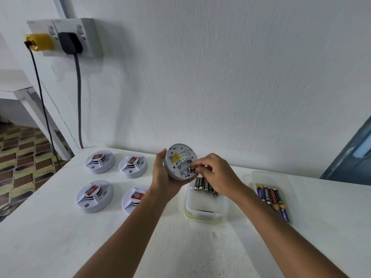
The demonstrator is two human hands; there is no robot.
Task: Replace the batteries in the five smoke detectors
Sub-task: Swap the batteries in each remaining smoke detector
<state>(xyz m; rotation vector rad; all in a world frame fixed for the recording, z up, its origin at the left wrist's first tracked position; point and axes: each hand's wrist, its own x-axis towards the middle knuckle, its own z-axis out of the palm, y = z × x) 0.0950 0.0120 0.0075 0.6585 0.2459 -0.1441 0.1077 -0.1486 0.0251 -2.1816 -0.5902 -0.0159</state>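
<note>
The fingers (200, 167) of the right hand (217, 173) are curled and pinch a battery (192, 169), holding it against the open battery slot in the back of a smoke detector (180, 162). That wrist is bent downward, the forearm reaching in from the lower right. The left hand (162, 175) cups the detector from its left side and underneath, thumb hooked over the rim, holding it tilted above the white table (60, 237) with its back facing the camera. Four other smoke detectors (95, 196) lie face-up on the table to the left. Just below the hands sits a clear container (206, 209) holding several batteries; a clear lid (267, 177) with more batteries (271, 195) lies to the right.
</note>
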